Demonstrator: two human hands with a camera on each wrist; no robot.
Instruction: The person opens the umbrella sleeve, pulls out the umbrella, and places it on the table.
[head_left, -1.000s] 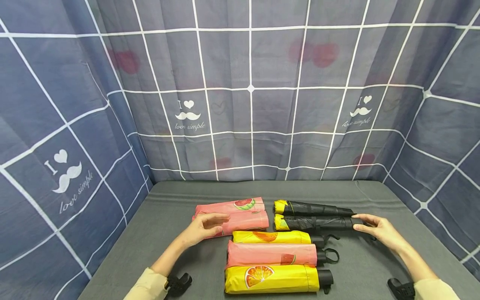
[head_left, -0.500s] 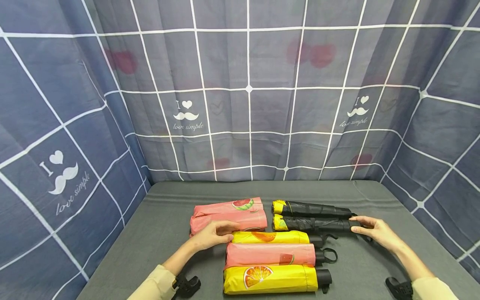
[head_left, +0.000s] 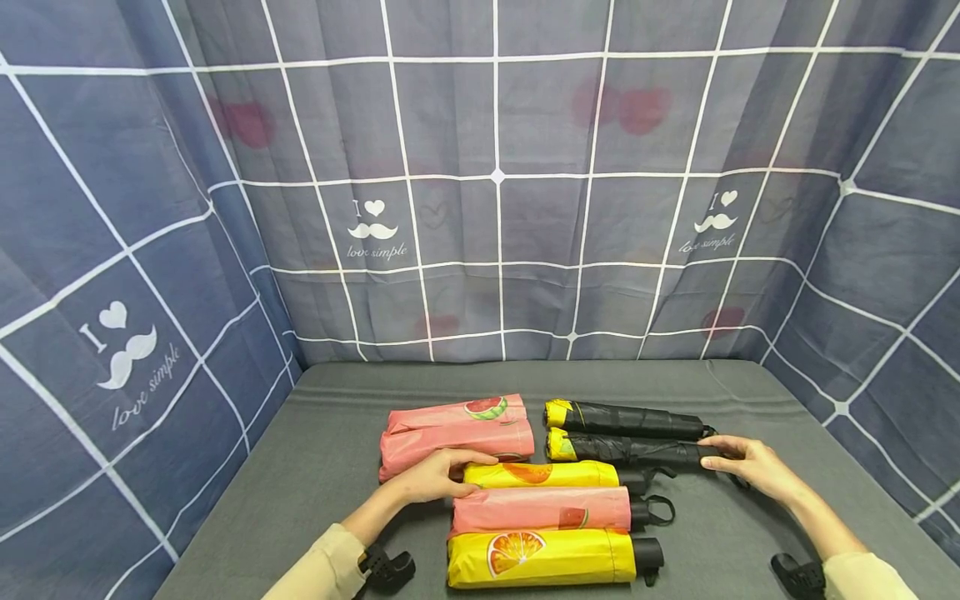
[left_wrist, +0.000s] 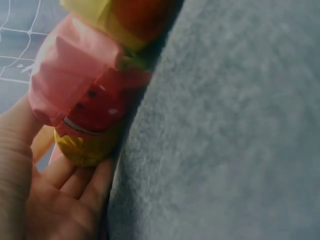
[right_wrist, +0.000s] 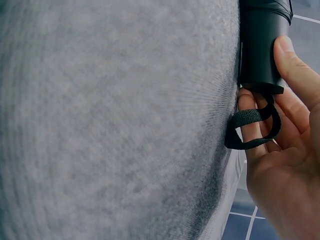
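Note:
Folded umbrellas lie side by side on grey cloth. My left hand [head_left: 431, 479] is at the left ends of a yellow umbrella [head_left: 581, 475] and a pink one [head_left: 517, 510]. Its thumb overlaps the pink end [left_wrist: 75, 70], and its fairly straight fingers reach the yellow end [left_wrist: 87, 147] behind. My right hand [head_left: 757, 467] pinches the handle end of the nearer black umbrella [head_left: 622, 448]. In the right wrist view the thumb lies along the dark handle [right_wrist: 262, 55], fingers behind it, with a wrist strap loop [right_wrist: 250, 117] hanging across them.
Another black umbrella [head_left: 637, 418] lies behind. Two more pink umbrellas, one farther back [head_left: 435, 418] and one nearer [head_left: 435, 446], lie at the back left. A yellow umbrella with an orange-slice print [head_left: 577, 558] is frontmost. Checked curtains [head_left: 465, 225] surround the grey surface [head_left: 337, 383].
My left hand has moved right and toward the front, from the back pink umbrellas to the ends of the yellow and pink ones. My right hand has stayed almost in place.

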